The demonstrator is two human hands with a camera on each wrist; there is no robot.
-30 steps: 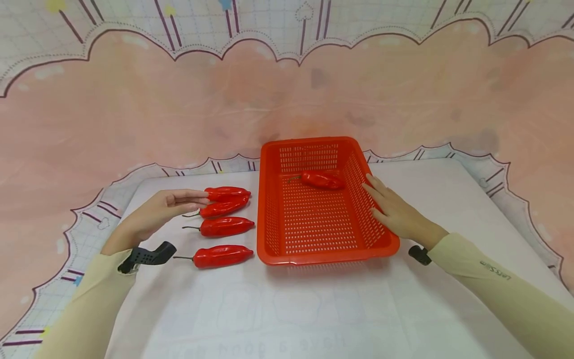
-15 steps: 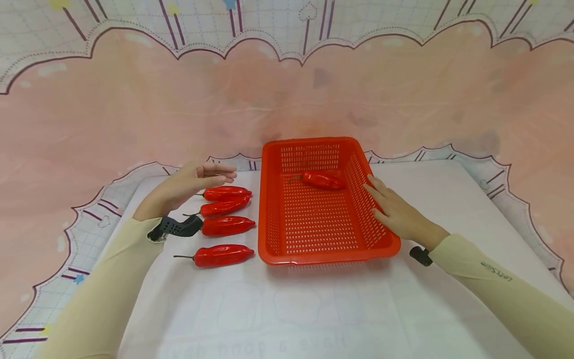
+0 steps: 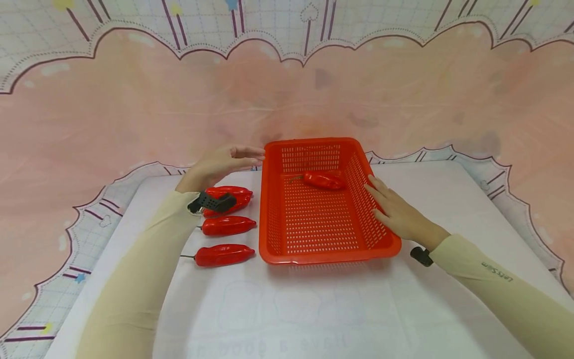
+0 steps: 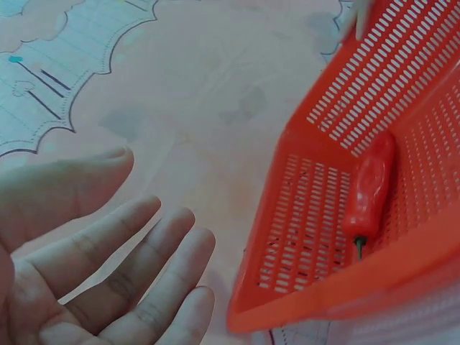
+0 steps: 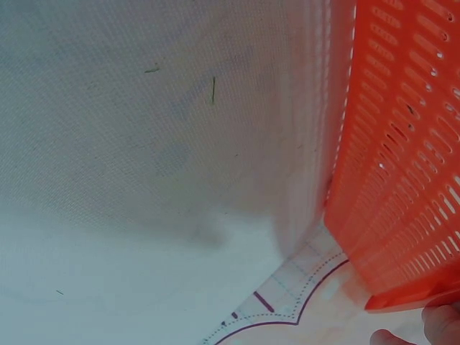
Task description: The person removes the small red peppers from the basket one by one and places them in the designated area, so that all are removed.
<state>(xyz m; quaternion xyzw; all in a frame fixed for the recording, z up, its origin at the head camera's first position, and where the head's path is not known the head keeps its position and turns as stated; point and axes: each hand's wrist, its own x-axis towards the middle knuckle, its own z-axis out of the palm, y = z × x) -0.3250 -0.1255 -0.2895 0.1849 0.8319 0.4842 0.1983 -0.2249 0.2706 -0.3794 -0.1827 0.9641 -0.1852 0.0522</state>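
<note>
My left hand (image 3: 226,164) hovers above the table by the far left corner of the red plastic basket (image 3: 329,258), its fingers extended and holding nothing. In the left wrist view that hand (image 4: 122,273) is apart from the basket's wall. My right hand (image 3: 399,212) rests on the basket's right rim, fingers lying straight over the edge; only fingertips (image 5: 438,323) show in the right wrist view. One red chili pepper (image 3: 324,180) lies inside the basket near its far wall. Left of the basket, several more red peppers (image 3: 224,255) lie in a column, the farthest partly hidden by my left wrist.
A white cloth-covered table (image 3: 287,309) carries everything. Behind it hangs a pink and white patterned cloth (image 3: 287,94). Each wrist wears a black camera mount (image 3: 213,202). Small green bits (image 5: 213,90) lie on the cloth right of the basket.
My left hand has moved right and away from me, from beside the far peppers to the basket's far left corner. It carries nothing. My right hand stays on the rim.
</note>
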